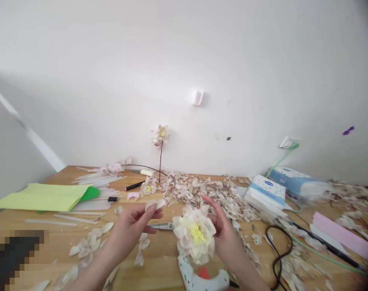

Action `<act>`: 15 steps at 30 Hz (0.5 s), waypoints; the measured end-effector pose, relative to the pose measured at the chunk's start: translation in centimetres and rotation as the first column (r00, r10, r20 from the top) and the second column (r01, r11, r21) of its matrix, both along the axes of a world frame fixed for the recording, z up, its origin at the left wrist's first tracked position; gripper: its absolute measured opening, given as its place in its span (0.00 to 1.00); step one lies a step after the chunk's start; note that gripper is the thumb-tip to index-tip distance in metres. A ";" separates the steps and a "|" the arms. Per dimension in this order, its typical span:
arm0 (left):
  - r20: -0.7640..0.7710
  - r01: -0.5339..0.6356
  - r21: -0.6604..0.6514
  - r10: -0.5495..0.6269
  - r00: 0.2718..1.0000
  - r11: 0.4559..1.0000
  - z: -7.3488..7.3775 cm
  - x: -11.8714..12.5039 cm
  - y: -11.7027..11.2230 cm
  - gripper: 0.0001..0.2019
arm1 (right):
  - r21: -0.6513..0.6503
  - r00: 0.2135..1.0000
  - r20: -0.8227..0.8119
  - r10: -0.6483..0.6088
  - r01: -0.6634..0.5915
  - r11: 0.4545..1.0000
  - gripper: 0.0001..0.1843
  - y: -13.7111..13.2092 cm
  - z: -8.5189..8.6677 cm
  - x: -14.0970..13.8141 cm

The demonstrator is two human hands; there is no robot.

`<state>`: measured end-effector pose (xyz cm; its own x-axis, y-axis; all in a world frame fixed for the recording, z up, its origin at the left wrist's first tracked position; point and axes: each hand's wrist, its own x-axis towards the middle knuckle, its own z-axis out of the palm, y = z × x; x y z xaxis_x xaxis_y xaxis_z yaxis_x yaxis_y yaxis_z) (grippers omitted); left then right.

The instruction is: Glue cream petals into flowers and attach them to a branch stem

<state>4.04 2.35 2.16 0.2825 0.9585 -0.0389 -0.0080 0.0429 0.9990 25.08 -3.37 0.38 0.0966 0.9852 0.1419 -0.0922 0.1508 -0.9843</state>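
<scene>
Between the thumb and fingers of my left hand is a pale petal, pinched above the wooden table. My right hand holds an artificial flower from behind, its whitish petals spread around a yellow centre that faces me. The fingers behind the bloom are partly hidden, with the index finger raised. Beneath the flower lies a white patterned glue gun, its upper part covered by the petals. Scissors rest on the table between my hands, and loose petals are scattered near my left wrist.
A large heap of petals spreads along the wall. Glue sticks and yellow-green paper lie at left. A finished flower on a stem stands at the back. Tissue packs and a black cable are at right.
</scene>
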 end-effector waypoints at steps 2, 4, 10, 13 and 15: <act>0.018 0.033 -0.015 -0.033 0.999 0.999 -0.3 0.9 -0.3 0.18 | 0.009 1.000 -0.023 0.001 -0.001 1.000 0.43 0.4 -0.2 0.5; 0.022 0.057 -0.013 -0.056 0.998 0.998 -0.7 1.6 -0.6 0.19 | 0.027 0.999 -0.035 -0.015 0.016 1.000 0.42 0.7 -0.3 0.9; -0.073 0.137 0.009 -0.136 0.988 0.991 -1.4 2.2 -1.3 0.17 | 0.063 0.986 0.003 -0.166 0.165 0.984 0.33 1.0 -0.6 0.5; -0.103 0.166 0.006 -0.165 0.981 0.986 -1.3 2.4 -1.4 0.16 | 0.087 0.980 -0.031 -0.194 0.196 0.977 0.30 0.9 -1.1 0.0; -0.095 0.161 -0.001 -0.160 0.983 0.987 -1.2 2.5 -1.4 0.16 | 0.090 0.979 -0.048 -0.198 0.201 0.975 0.29 1.1 -1.6 -0.1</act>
<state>6.51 0.96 0.94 0.4278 0.9014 -0.0669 0.0928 0.0298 0.9952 24.95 -2.28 -1.20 0.2971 0.9278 0.2257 -0.0881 0.2620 -0.9610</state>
